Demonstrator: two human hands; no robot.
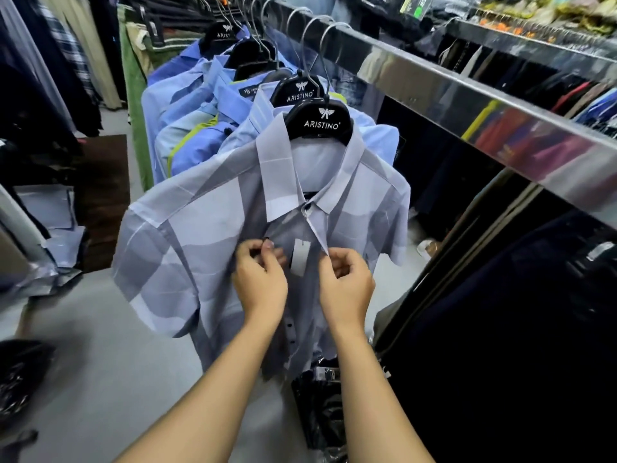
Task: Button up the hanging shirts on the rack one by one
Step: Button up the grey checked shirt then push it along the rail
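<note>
A grey and pale-blue short-sleeved shirt (pixel 207 235) hangs at the near end of a shiny metal rack rail (pixel 467 105), on a black hanger (pixel 320 121) printed with the word ARISTINO. The rail runs from the upper middle toward the right edge of the view. Both of a person's bare arms reach up from the bottom to the shirt's chest.

The left hand (pixel 262 279) has its fingers curled, pinching the left edge of the shirt front, with a small dark button (pixel 267 242) at its fingertips. The right hand (pixel 347 282) is also curled, pinching the right edge of the front just below the collar. Between the two hands a white paper tag (pixel 298 259) hangs against the open placket. The collar button (pixel 309 206) is fastened; lower down, dark buttons (pixel 289 325) sit in a row along the placket below the hands.

Behind this shirt, a line of blue shirts (pixel 197 108) hangs farther along the same rail on similar black hangers. Dark garments (pixel 500 329) hang under the rail on the right. Folded clothing (pixel 60 228) lies on the floor at the left edge.
</note>
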